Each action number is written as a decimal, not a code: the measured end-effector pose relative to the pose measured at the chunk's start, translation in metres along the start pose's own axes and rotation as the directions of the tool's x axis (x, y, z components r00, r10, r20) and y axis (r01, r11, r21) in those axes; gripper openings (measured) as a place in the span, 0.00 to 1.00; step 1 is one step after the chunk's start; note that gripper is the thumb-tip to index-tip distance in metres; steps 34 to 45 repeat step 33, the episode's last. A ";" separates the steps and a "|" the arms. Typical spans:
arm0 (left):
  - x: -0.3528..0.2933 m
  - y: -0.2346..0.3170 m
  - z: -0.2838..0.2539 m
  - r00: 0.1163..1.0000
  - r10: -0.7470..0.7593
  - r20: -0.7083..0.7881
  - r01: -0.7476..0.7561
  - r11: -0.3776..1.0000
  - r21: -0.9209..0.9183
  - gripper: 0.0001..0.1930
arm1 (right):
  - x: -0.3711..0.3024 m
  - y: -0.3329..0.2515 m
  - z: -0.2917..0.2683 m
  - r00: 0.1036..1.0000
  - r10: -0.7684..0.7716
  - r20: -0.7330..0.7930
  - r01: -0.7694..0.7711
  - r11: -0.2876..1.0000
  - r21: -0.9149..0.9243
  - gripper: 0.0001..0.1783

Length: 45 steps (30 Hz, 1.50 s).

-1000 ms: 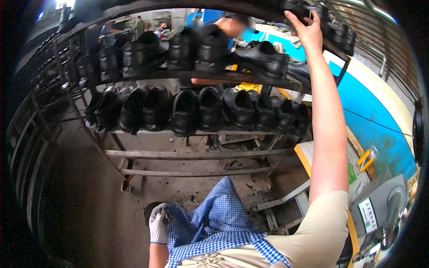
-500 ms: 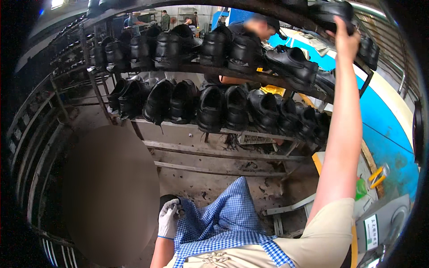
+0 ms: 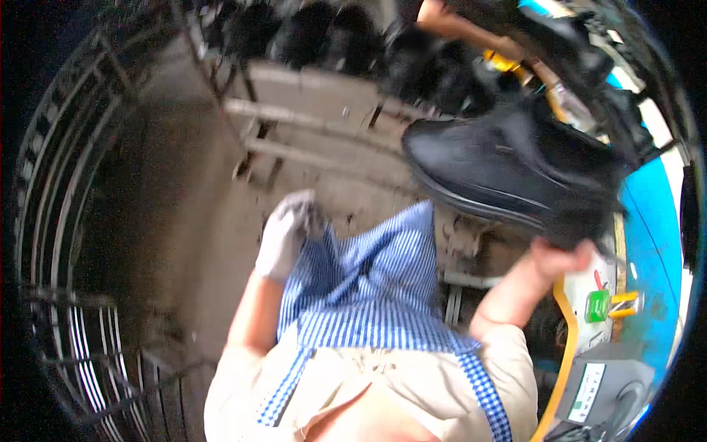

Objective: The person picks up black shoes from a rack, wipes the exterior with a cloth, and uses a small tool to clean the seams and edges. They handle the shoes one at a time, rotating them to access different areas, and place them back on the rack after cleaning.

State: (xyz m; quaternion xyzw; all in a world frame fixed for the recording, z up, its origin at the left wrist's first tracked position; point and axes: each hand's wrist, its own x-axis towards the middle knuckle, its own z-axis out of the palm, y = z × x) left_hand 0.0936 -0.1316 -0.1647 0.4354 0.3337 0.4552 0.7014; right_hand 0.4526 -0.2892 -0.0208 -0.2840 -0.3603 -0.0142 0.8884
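Note:
A black shoe [image 3: 493, 166] is in my right hand [image 3: 561, 259], which grips it by the heel end. Its toe points left, and the shoe hangs in front of the shoe rack, large in the head view. On my left hand [image 3: 287, 232] is a white work glove with dark fingertips or something dark at them. Its blurred fingers are curled in beside my blue checked apron [image 3: 368, 317]; what they hold, if anything, I cannot make out.
Several black shoes [image 3: 309, 33] stand on the rack ahead, with bare rails [image 3: 309, 151] below. Another person's arm [image 3: 471, 29] reaches behind it. Right lie a green item [image 3: 597, 306], a yellow-handled object [image 3: 625, 305] and a grey machine [image 3: 604, 387]. Metal racks [image 3: 62, 184] line the left.
My right hand has come down from the top shelf with a black shoe. The view has tilted downward, and my left hand stays by the apron.

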 end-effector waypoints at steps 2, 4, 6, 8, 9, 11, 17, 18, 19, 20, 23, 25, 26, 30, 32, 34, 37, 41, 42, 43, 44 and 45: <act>0.005 0.002 0.004 0.991 -0.031 0.133 0.052 0.987 -0.155 0.17 | -0.042 0.033 0.015 0.916 0.381 0.130 -0.354 0.916 -0.186 0.42; 0.007 0.010 0.012 0.978 0.006 0.208 0.060 0.949 -0.311 0.17 | -0.078 0.062 0.027 0.705 0.659 0.262 -0.512 0.729 -0.456 0.40; 0.011 0.013 0.018 0.975 0.034 0.218 -0.006 0.991 -0.131 0.18 | -0.111 0.077 0.044 0.564 0.684 0.463 -0.319 0.697 -0.642 0.41; 0.019 0.003 0.012 0.976 -0.006 0.218 -0.009 0.998 0.064 0.19 | -0.131 0.085 0.054 0.448 0.698 0.559 -0.262 0.700 -0.664 0.40; 0.015 0.000 0.006 0.985 0.017 0.171 -0.050 0.980 0.190 0.18 | -0.139 0.091 0.055 0.413 0.690 0.594 -0.218 0.708 -0.672 0.41; 0.013 0.000 0.005 0.994 -0.045 0.100 0.011 0.948 0.317 0.20 | -0.145 0.098 0.055 0.367 0.632 0.683 -0.040 0.744 -0.667 0.42; 0.010 0.005 0.014 0.988 -0.124 0.090 0.080 0.916 0.392 0.24 | -0.147 0.103 0.065 0.260 0.568 0.781 0.083 0.793 -0.604 0.43; 0.013 0.005 0.015 0.983 -0.169 0.078 0.138 0.944 0.299 0.24 | -0.145 0.105 0.063 0.263 0.564 0.783 0.053 0.802 -0.595 0.43; 0.014 0.007 0.017 0.974 -0.214 0.070 0.196 0.960 0.202 0.25 | -0.143 0.106 0.062 0.265 0.559 0.786 0.023 0.811 -0.585 0.43; 0.016 0.012 0.017 0.937 -0.347 0.029 0.338 0.927 0.163 0.22 | -0.141 0.105 0.059 0.250 0.585 0.772 -0.013 0.799 -0.601 0.43; 0.028 -0.018 -0.002 0.963 -0.202 0.178 0.190 0.979 0.078 0.21 | -0.136 0.103 0.057 0.218 0.619 0.755 -0.070 0.781 -0.620 0.43; 0.033 -0.014 -0.002 0.953 -0.039 0.301 -0.028 0.976 0.215 0.28 | -0.132 0.100 0.061 0.241 0.599 0.764 -0.031 0.791 -0.611 0.44; 0.032 -0.009 -0.003 0.936 0.056 0.347 -0.194 0.906 0.377 0.32 | -0.131 0.099 0.064 0.247 0.577 0.779 -0.007 0.805 -0.594 0.45; 0.016 0.034 -0.003 0.812 0.317 0.490 -0.568 0.230 0.790 0.36 | -0.136 0.104 0.076 0.343 0.413 0.844 0.076 0.883 -0.463 0.49; 0.014 0.033 -0.001 0.771 0.411 0.487 -0.589 0.169 0.790 0.36 | -0.136 0.108 0.079 0.367 0.340 0.866 0.090 0.913 -0.397 0.53; 0.010 0.035 0.000 0.745 0.458 0.485 -0.598 0.135 0.790 0.36 | -0.135 0.109 0.080 0.369 0.336 0.866 0.092 0.914 -0.394 0.53; 0.010 0.035 0.000 0.745 0.458 0.485 -0.598 0.135 0.790 0.36 | -0.135 0.109 0.080 0.369 0.336 0.866 0.092 0.914 -0.394 0.53; 0.010 0.035 0.000 0.745 0.458 0.485 -0.598 0.135 0.790 0.36 | -0.135 0.109 0.080 0.369 0.336 0.866 0.092 0.914 -0.394 0.53; 0.010 0.035 0.000 0.745 0.458 0.485 -0.598 0.135 0.790 0.36 | -0.135 0.109 0.080 0.369 0.336 0.866 0.092 0.914 -0.394 0.53; 0.010 0.035 0.000 0.745 0.458 0.485 -0.598 0.135 0.790 0.36 | -0.135 0.109 0.080 0.369 0.336 0.866 0.092 0.914 -0.394 0.53; 0.010 0.035 0.000 0.745 0.458 0.485 -0.598 0.135 0.790 0.36 | -0.135 0.109 0.080 0.369 0.336 0.866 0.092 0.914 -0.394 0.53; 0.010 0.035 0.000 0.745 0.458 0.485 -0.598 0.135 0.790 0.36 | -0.135 0.109 0.080 0.369 0.336 0.866 0.092 0.914 -0.394 0.53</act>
